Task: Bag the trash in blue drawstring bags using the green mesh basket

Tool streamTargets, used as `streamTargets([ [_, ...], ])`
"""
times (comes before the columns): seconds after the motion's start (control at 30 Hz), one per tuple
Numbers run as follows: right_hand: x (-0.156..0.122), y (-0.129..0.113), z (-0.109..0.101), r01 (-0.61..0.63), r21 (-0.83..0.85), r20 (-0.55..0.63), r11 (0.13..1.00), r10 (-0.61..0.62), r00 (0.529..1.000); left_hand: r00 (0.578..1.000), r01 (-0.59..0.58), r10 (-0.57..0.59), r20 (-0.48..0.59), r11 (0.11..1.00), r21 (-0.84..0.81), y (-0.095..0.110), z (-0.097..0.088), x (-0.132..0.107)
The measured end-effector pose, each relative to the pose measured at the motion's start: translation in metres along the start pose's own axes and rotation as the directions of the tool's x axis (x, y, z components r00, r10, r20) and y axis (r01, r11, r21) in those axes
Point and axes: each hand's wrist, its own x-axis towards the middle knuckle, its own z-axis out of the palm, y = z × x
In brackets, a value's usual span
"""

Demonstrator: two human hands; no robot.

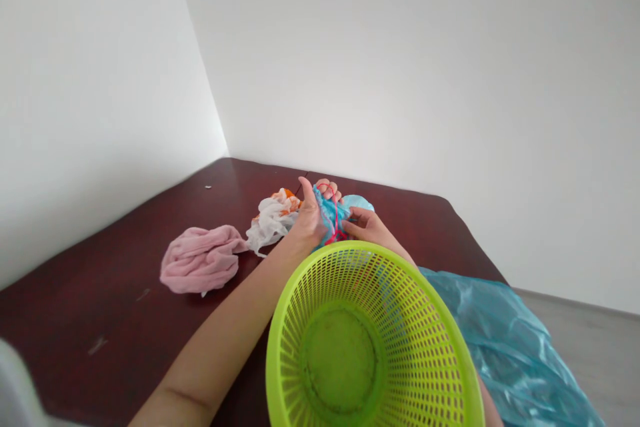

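A crumpled blue cloth (327, 209) with a paler, frilly-looking edge is held up beyond the basket. My left hand (311, 217) is wrapped round it from the left, thumb pointing up. A thin red cord (337, 203) runs over the left fingers and down across the cloth. From the right, my right hand (364, 223) pinches at the side of the cloth near the cord. Just behind the hands lies a light blue item (358, 201), mostly hidden. The basket rim covers the lower end of the cloth.
A lime green plastic basket (275, 360) stands close in front, between my forearms. On the dark red table (115, 293) lie a bundled pink cloth (203, 259) and a white and orange cloth (274, 217). Blue plastic sheeting (510, 333) spreads at right. White walls border the table.
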Motion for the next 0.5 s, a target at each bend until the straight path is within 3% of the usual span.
streamTargets([
  [0.1,-0.005,-0.015,-0.007,0.073,-0.008,-0.101,0.997,-0.073,0.992,0.995,0.013,-0.031,0.094,0.983,0.186,0.016,-0.015,0.006],
  [0.17,-0.011,-0.026,-0.012,0.089,-0.007,-0.225,0.996,-0.089,0.97,0.982,-0.037,-0.042,0.186,0.915,0.402,0.031,-0.028,0.01],
  [0.3,-0.023,-0.044,-0.017,0.092,0.017,-0.434,0.996,-0.076,0.898,0.923,-0.263,-0.081,0.377,0.584,0.768,0.061,-0.048,0.012],
  [0.4,-0.028,-0.051,-0.017,0.105,0.028,-0.51,0.994,-0.076,0.857,0.862,-0.373,-0.199,0.467,0.376,0.848,0.076,-0.051,0.009],
  [0.5,-0.032,-0.055,-0.018,0.062,0.069,-0.534,0.996,-0.015,0.845,0.786,-0.408,-0.328,0.524,0.361,0.839,0.083,-0.05,0.008],
])
